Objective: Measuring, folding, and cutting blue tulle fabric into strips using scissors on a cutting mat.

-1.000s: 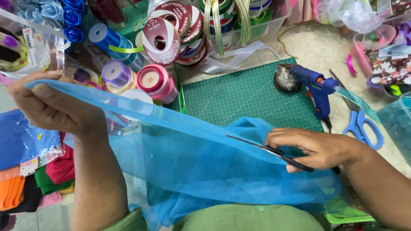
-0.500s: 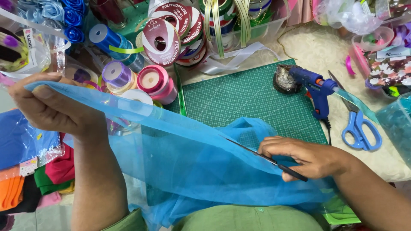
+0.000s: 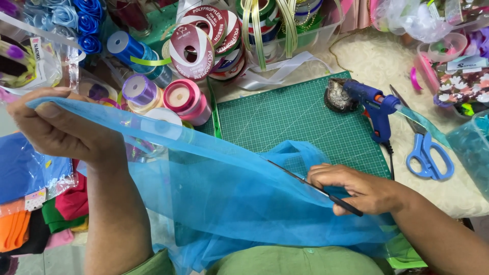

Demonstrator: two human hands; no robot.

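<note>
Blue netting (image 3: 224, 188), sheer, light and floppy, is pinched taut at its top edge by the left hand (image 3: 66, 130) while the right hand (image 3: 356, 191), closed on dark scissors (image 3: 310, 186), meets it above the green cutting mat (image 3: 305, 122) on the surface.

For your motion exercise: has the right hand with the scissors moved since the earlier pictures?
Yes. The right hand has slid toward the person's right along the blue fabric, judged against the green cutting mat.
</note>
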